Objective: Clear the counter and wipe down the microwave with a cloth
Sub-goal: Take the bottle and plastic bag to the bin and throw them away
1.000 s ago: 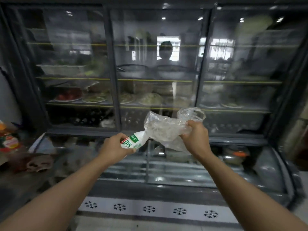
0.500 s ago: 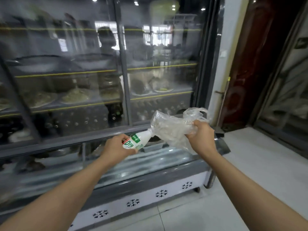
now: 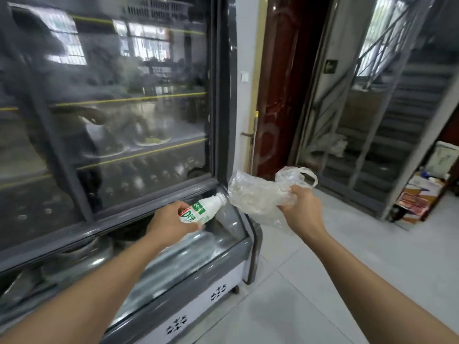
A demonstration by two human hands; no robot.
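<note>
A big glass-front display fridge fills the left side of the room, with grey frame and yellow shelf edges, and plates of food can be seen dimly behind the reflecting doors. On the right of it, at about one o'clock, stands a dark red door, and further right a metal and glass partition with a staircase behind. The floor is of pale tiles. At three o'clock, low by the partition, is a small shelf with papers. The person stands in front of the fridge corner with both arms held out. The right hand clenches around a crumpled clear plastic bag, and the bag's handles stick up above the fist. The left hand grasps a small white bottle with green and red label, fingers wrapped on its lower part. The bottle lies tilted, its long axis going from lower left to upper right, and the neck points toward two o'clock, at the bag. The mouth of the bottle is just beside the bag's edge; I cannot tell if they touch.
</note>
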